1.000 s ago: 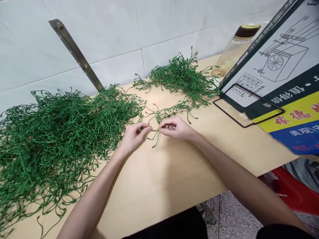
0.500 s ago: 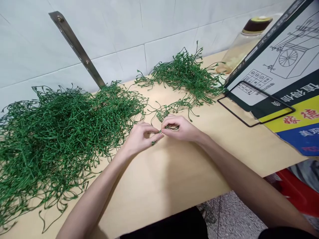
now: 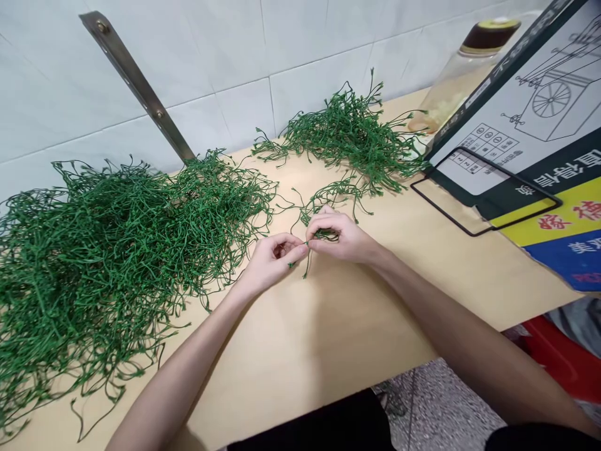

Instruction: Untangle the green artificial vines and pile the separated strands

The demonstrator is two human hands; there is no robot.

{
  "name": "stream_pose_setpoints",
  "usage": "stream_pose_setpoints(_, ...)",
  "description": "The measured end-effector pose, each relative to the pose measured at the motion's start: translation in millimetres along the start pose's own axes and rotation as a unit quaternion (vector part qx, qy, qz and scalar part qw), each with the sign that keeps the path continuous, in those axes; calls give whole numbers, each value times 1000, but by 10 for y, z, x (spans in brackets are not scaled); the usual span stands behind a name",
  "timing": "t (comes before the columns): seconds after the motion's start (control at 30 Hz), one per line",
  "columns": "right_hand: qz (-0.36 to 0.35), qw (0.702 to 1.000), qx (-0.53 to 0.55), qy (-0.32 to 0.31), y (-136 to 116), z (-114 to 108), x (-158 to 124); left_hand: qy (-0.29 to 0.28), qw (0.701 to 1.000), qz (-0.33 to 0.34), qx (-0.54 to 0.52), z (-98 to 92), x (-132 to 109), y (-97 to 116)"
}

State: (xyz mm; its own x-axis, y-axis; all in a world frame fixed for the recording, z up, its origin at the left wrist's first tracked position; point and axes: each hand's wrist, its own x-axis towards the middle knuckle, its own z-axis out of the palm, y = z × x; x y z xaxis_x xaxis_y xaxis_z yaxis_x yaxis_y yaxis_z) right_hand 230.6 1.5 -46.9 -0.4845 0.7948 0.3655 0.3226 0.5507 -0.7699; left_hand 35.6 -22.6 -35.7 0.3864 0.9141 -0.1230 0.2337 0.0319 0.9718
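My left hand [image 3: 277,258] and my right hand [image 3: 339,237] meet fingertip to fingertip over the table. Both pinch a thin green plastic stem [image 3: 306,265], whose end dangles below the fingers. More green strands show inside the curl of my right hand. A small green tip pokes out by my left thumb. Just beyond my right hand lies a loose trail of green stems [image 3: 335,189]. To the left spreads a large tangled heap of the same stems [image 3: 141,232]. A smaller heap [image 3: 350,134] lies at the back, near the wall.
A metal bracket [image 3: 141,91] leans at the tiled wall behind the large heap. At right stand a printed cardboard box [image 3: 530,138], a black wire frame [image 3: 488,228] and a clear jar with a dark lid [image 3: 491,37]. Something red [image 3: 558,357] sits below the table [image 3: 263,369] edge.
The stem's end now hangs below my fingertips, where it did not show before. My hands stay together, and the fingers have shifted slightly. The view has tilted a little.
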Motion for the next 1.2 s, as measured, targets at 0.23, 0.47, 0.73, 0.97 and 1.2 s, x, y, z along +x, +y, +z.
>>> stream_pose_setpoints(0.23, 27, 999, 20, 25, 18, -3, 3, 44, 953, 123, 275, -137, 9, -32)
stream_pose_setpoints(0.47, 26, 997, 53, 45, 11, -12, -4, 145, 885, 172, 407, -276, 47, -83)
stream_pose_setpoints(0.73, 14, 995, 96, -2, -21, -92, -23, 68, 992, 101, -22, 53, -42, -60)
stream_pose_setpoints(0.97, 45, 997, 58, -39, -62, -113, -17, 28, 990, 117, -71, 79, -58, -142)
stream_pose_setpoints(1.2, 92, 993, 74, -8, -118, -119, -21, 147, 946, 132, 255, -100, -7, -122)
